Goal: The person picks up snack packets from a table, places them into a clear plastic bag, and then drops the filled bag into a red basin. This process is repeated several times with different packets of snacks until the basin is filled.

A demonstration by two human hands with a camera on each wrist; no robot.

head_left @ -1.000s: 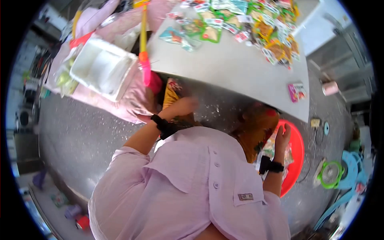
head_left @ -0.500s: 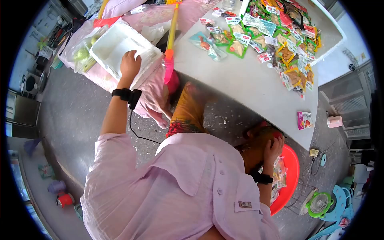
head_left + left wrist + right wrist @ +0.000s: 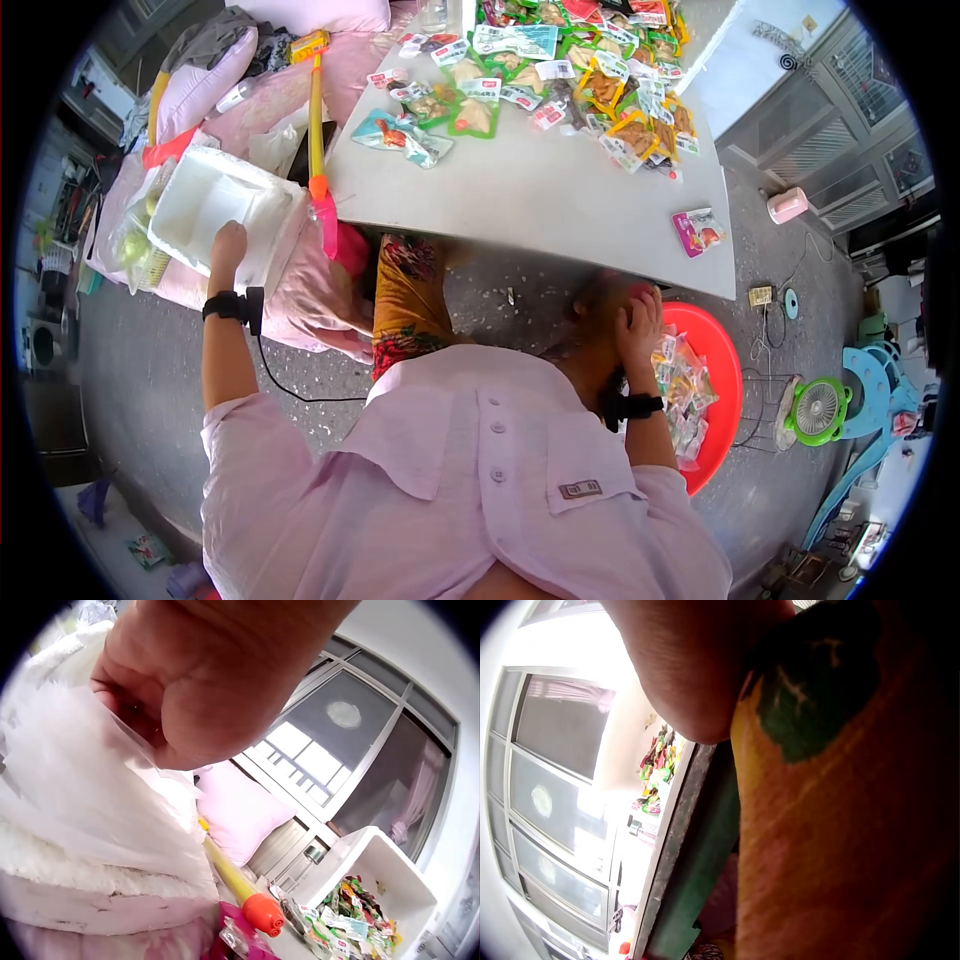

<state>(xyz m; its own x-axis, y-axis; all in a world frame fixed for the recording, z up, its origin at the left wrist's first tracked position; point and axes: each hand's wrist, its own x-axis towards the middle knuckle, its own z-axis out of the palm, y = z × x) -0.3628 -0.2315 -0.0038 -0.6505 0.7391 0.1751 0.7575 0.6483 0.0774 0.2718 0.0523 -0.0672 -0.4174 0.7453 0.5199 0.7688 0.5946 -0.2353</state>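
My left hand [image 3: 229, 245] reaches into a white foam box [image 3: 284, 240] on the left. In the left wrist view, its curled fingers pinch a thin white plastic bag [image 3: 97, 780] that lies over the box wall. The fingertips are partly hidden by the hand itself. My right hand [image 3: 638, 328] rests with its fingers loosely spread on my right knee, over patterned yellow-brown trousers [image 3: 817, 825]. Beside that hand, on the floor, stands a red basin [image 3: 728, 385] holding several small clear packets [image 3: 685, 395].
Many colourful snack packets [image 3: 480, 110] lie across the far side of the white table [image 3: 450, 200], some spilling from a large foam box [image 3: 412, 889]. A single purple packet [image 3: 698, 232] lies near its right corner. A yellow-handled tool [image 3: 318, 140] stands between bed and table.
My left hand has gone from above my lap into the foam box on the left. My right hand has moved from over the red basin onto my knee.
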